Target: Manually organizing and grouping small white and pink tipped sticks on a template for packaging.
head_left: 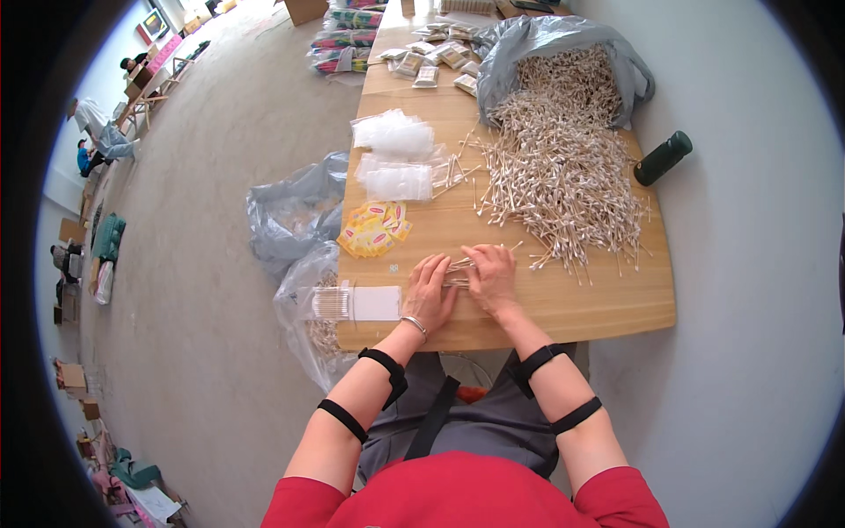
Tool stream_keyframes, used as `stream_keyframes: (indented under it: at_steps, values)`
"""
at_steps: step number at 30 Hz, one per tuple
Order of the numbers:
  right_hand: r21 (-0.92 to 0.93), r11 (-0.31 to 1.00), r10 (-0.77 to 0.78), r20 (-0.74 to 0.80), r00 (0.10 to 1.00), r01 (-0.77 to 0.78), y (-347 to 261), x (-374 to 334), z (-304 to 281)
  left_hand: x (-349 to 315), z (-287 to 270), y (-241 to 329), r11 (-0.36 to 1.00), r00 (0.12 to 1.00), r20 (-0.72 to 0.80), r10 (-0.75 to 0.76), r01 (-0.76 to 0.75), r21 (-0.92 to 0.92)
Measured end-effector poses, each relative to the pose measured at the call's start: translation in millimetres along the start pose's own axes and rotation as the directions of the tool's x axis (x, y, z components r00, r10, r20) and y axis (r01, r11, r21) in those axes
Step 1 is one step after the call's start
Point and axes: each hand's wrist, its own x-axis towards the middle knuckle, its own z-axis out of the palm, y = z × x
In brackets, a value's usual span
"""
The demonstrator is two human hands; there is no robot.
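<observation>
Both hands meet near the front edge of the wooden bench (pixel 616 304), closed together over a small bundle of cotton swabs (pixel 458 270) that lies flat between them. The left hand (pixel 429 292) rests palm down with its fingers curled onto the bundle's left end; the right hand (pixel 491 277) presses in from the other side, fingers bent over the sticks, so each grip is pinching the same bundle rather than spread. Just left of the left hand lies a filled clear packet of swabs (pixel 356 304). A big loose heap of swabs (pixel 563 176) spills from a grey bag (pixel 519 44) further back, with yellow labels (pixel 376 229) and empty clear bags (pixel 398 180) to the left.
</observation>
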Motion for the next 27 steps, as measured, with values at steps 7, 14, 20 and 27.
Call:
stream_keyframes:
  at_steps: [7,14,20,27]
  values:
    - [-0.031,0.999,-0.016,0.058,0.998,0.018,29.1,-11.3,-20.3,0.7,8.3,-11.3,0.997,0.997,0.010,0.073,-0.073,0.005]
    - [-0.097,0.991,0.079,-0.138,0.987,-0.093,59.1,-17.7,-24.9,-3.5,12.1,-19.5,0.995,0.995,-0.046,0.087,-0.089,-0.038]
    - [-0.204,0.939,0.229,-0.226,0.947,-0.276,58.3,-0.9,-26.2,0.7,5.8,-8.8,0.991,0.998,-0.016,0.062,-0.064,-0.121]
    - [-0.201,0.975,0.069,-0.125,0.990,-0.094,22.8,8.9,1.6,1.7,3.4,-10.1,0.977,0.994,0.004,0.105,-0.103,-0.188]
